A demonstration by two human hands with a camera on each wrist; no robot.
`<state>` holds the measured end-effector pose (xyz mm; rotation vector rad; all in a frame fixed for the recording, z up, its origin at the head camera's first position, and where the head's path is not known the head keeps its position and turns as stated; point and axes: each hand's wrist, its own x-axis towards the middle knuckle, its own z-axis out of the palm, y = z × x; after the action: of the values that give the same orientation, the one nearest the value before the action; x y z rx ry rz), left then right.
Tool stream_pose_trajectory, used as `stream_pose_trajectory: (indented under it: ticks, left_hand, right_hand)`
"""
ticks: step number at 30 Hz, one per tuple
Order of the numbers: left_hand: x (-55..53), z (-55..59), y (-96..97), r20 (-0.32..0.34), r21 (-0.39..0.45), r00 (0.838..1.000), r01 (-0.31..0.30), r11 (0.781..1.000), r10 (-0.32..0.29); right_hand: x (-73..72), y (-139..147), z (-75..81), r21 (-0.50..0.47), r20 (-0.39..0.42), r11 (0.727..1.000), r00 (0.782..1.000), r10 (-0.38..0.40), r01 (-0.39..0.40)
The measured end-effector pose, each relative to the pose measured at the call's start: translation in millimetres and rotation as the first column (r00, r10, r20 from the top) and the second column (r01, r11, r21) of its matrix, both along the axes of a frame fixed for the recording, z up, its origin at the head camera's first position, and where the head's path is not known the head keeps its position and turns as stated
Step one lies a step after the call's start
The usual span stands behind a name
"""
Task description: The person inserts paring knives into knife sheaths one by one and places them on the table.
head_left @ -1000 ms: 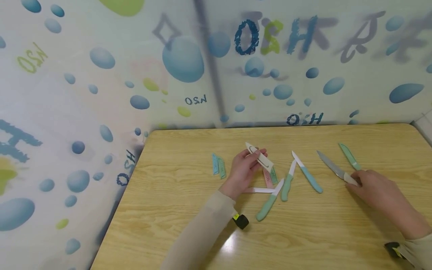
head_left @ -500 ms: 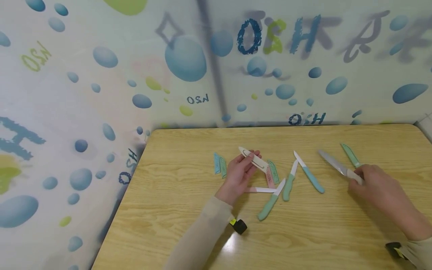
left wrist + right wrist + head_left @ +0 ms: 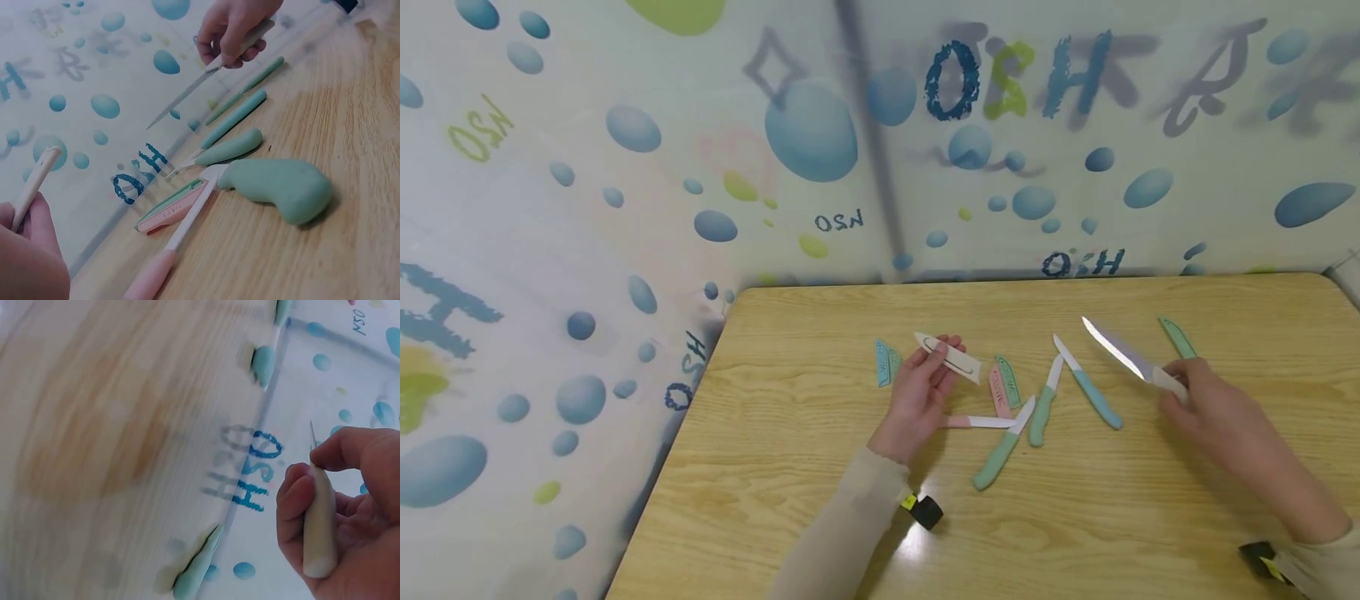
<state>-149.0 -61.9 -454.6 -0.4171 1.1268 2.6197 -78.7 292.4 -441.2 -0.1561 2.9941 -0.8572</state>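
Observation:
My left hand [image 3: 917, 404] holds a cream blade sheath [image 3: 962, 362] between thumb and fingers, above the table; its pointed end faces up and left. My right hand [image 3: 1225, 417] grips a knife by its cream handle [image 3: 320, 531]. The bare steel blade [image 3: 1116, 348] points up and left, toward the sheath's side of the table, well apart from it. In the left wrist view the knife [image 3: 181, 99] slants with its tip down. Below and between the hands lie a pink sheath [image 3: 999, 392], a green sheath [image 3: 1009, 382] and a pink-handled knife [image 3: 988, 422].
Two green-handled knives [image 3: 997, 458] and a blue-handled knife [image 3: 1097, 398] lie bare-bladed mid-table. A green sheathed knife [image 3: 1176, 337] lies behind the right hand. Left of the left hand are a blue sheath [image 3: 882, 362] and a partly hidden green sheath [image 3: 894, 364]. A patterned wall [image 3: 925, 200] stands behind.
My left hand has drawn left and slightly toward me with the cream sheath. My right hand has raised the cream-handled knife and shifted it left, after a small move right.

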Motion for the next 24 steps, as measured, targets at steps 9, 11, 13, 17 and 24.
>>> stream_pose_trajectory:
  ticks: [9, 11, 13, 17, 24]
  left_hand:
    - [3.4, 4.2, -5.3, -0.050, 0.002, 0.999, -0.022, 1.000, 0.022]
    - [4.3, 5.1, -5.7, -0.059, 0.000, 0.998, -0.019, 1.000, 0.019]
    - [5.3, 5.8, -5.8, -0.066, -0.001, 0.998, -0.016, 1.000, 0.016]
    - [7.0, 6.6, -5.4, -0.073, -0.013, 0.997, -0.016, 1.000, 0.016]
    - [9.2, 6.7, -4.5, -0.070, 0.009, 0.997, -0.036, 0.999, 0.036]
  right_hand:
    - [-2.7, -16.6, 4.4, 0.015, -0.013, 0.999, 0.999, 0.040, -0.040]
    - [-2.3, -20.2, 3.9, 0.013, -0.015, 0.998, 0.998, 0.060, -0.060]
    - [-0.7, -25.3, 2.4, 0.015, -0.035, 0.997, 0.996, 0.078, -0.078]
    - [3.8, -36.6, -1.0, -0.009, -0.056, 0.995, 0.994, 0.095, -0.095]
    - [8.2, -53.5, -1.4, -0.081, -0.143, 0.990, 0.985, 0.100, -0.112]
